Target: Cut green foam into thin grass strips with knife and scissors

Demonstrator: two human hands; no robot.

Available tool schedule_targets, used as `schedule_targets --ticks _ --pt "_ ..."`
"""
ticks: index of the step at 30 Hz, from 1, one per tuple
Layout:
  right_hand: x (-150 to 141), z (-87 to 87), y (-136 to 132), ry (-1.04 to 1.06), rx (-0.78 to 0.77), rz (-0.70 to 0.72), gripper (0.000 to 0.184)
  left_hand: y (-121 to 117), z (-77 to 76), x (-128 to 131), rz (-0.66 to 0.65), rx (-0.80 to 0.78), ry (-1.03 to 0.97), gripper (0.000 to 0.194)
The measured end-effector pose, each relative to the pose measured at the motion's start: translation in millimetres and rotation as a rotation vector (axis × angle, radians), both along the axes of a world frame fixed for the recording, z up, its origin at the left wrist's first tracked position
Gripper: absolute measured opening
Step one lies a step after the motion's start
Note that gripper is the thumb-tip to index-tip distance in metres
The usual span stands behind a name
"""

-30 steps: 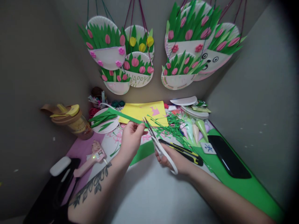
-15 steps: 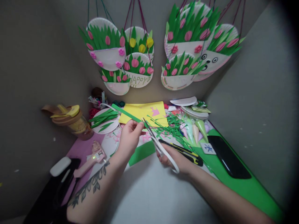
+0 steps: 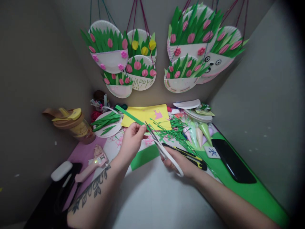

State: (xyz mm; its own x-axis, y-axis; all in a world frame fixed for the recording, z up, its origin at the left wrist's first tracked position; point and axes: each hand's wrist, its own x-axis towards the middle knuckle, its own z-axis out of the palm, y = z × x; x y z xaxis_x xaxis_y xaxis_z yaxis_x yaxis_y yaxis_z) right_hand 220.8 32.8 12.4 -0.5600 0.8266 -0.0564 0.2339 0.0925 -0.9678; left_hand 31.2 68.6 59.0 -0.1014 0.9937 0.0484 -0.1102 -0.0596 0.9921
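Observation:
My left hand [image 3: 132, 141] pinches a long green paper strip [image 3: 130, 115] that slants up and to the left over the table. White-handled scissors [image 3: 164, 152] are gripped in my right hand [image 3: 179, 163], their blades pointing up-left and meeting the strip right beside my left fingertips. Beneath both hands lies a green paper sheet [image 3: 144, 156].
Ahead lie a yellow sheet [image 3: 147, 115], a heap of green paper trimmings [image 3: 177, 132], a paper plate with green leaves [image 3: 107, 123] and a yellow-black utility knife [image 3: 190, 156]. A pink glue gun [image 3: 91, 165] rests left, a jar [image 3: 76, 127] beyond it. Decorated paper plates [image 3: 143, 63] hang on the wall.
The green strip has swung slightly, its far end now further right and higher. My left hand shifted a little right; the scissors stayed at the strip.

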Motion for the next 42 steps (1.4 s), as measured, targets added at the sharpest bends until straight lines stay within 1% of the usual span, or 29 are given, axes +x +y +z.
schedule_targets --ticks 4,11,16,22,27,34,42 --pt "1 -3.2 1 0.016 0.023 0.016 0.04 0 0.7 0 -0.004 -0.01 -0.002 0.03" --pt "4 -8.2 3 0.039 -0.003 0.022 0.049 0 0.1 -1 -0.016 -0.004 -0.008 0.031" --pt "4 -5.4 4 0.043 -0.049 0.007 0.045 1 -0.5 -3 -0.031 -0.009 -0.005 0.03" --pt "5 -0.9 6 0.053 -0.065 0.006 0.041 3 -2.5 -5 -0.06 -0.006 0.015 0.028" --pt "6 -1.5 6 0.055 -0.097 -0.014 0.037 3 -2.7 -6 -0.078 -0.019 0.028 0.029" --pt "5 -3.1 5 0.042 -0.113 -0.024 0.027 4 -0.2 -8 -0.031 -0.034 0.016 0.03" --pt "2 2.1 4 0.007 -0.146 -0.028 0.021 0 -0.6 -4 -0.087 -0.02 0.045 0.027"
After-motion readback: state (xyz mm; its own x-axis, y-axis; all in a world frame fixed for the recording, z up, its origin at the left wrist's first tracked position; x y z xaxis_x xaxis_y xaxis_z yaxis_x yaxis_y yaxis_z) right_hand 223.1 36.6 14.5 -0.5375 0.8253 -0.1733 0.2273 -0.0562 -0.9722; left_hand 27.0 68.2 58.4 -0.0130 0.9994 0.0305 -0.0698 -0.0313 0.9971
